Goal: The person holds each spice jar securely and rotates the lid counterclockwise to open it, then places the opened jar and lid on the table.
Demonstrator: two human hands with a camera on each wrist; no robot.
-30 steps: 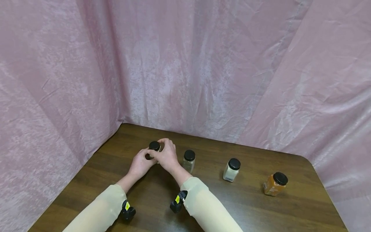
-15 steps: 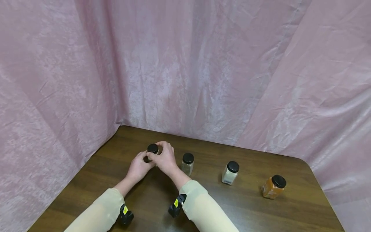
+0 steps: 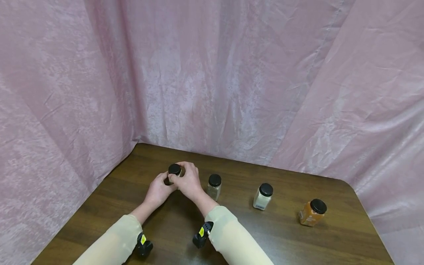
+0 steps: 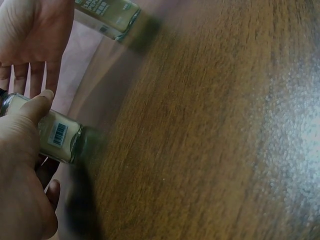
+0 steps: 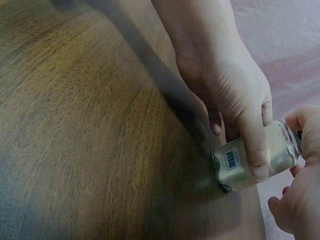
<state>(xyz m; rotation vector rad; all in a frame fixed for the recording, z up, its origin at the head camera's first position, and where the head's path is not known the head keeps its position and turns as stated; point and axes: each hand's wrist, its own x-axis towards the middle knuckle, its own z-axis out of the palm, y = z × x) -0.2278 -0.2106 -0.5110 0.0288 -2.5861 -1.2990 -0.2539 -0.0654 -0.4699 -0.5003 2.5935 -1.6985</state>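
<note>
A glass spice jar (image 4: 60, 134) with pale beige contents, a barcode label and a black lid (image 3: 174, 169) stands at the table's left side. My left hand (image 3: 157, 191) grips its body, the thumb lying across the glass in both wrist views. At the top of the same jar, my right hand (image 3: 190, 182) holds around the neck and lid with thumb and fingers; in the right wrist view the lid is mostly hidden by that hand (image 5: 305, 175). Just right of my right hand is another black-lidded spice jar (image 3: 214, 187), filled with something greyish-green.
Farther right on the brown wooden table (image 3: 241, 228) stand a jar with white contents (image 3: 262, 198) and a jar with orange contents (image 3: 311, 214), both black-lidded. Pink curtains (image 3: 212, 81) hang behind and along the left edge. Wrist cameras are strapped over both pale sleeves.
The head view has shifted slightly, so everything sits a little lower and further left. Both hands keep their hold on the jar, with hardly any visible movement.
</note>
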